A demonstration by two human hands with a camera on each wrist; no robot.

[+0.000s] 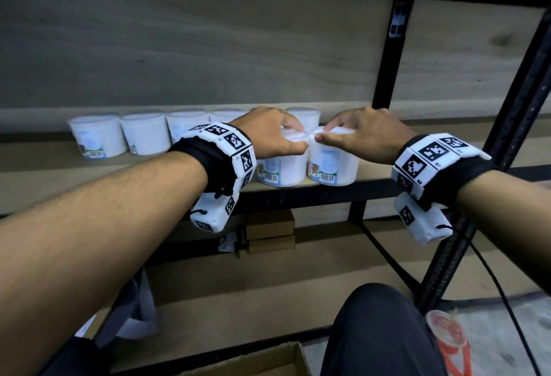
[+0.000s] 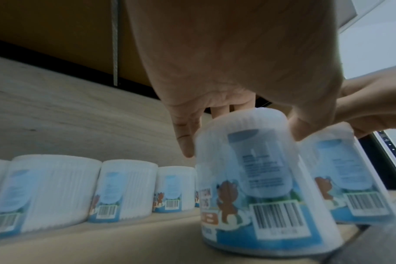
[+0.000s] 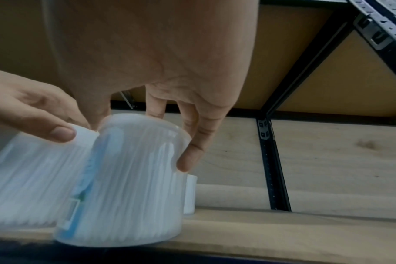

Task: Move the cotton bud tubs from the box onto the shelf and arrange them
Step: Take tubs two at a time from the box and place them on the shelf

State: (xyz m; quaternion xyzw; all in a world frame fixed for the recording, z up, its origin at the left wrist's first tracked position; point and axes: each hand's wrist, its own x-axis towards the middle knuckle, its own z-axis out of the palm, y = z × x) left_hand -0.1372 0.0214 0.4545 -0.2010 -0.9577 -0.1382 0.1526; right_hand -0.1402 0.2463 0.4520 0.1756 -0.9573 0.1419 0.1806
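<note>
Two clear cotton bud tubs with blue bear labels stand side by side at the front edge of the wooden shelf [image 1: 387,168]. My left hand [image 1: 268,134] grips the left tub [image 1: 283,167] from above by its lid; in the left wrist view the left hand [image 2: 237,114] curls its fingers round the left tub [image 2: 260,178]. My right hand [image 1: 354,134] grips the right tub [image 1: 334,164] the same way; the right wrist view shows the right hand [image 3: 161,117] holding the right tub [image 3: 133,178]. A row of several more tubs [image 1: 143,134] stands along the back of the shelf.
A black upright [image 1: 387,62] stands behind the tubs on the right, and a slanted black post [image 1: 512,122] at the far right. Small cardboard boxes [image 1: 268,232] lie on the lower shelf. An open cardboard box [image 1: 268,360] sits at the bottom, beside my knee [image 1: 378,331].
</note>
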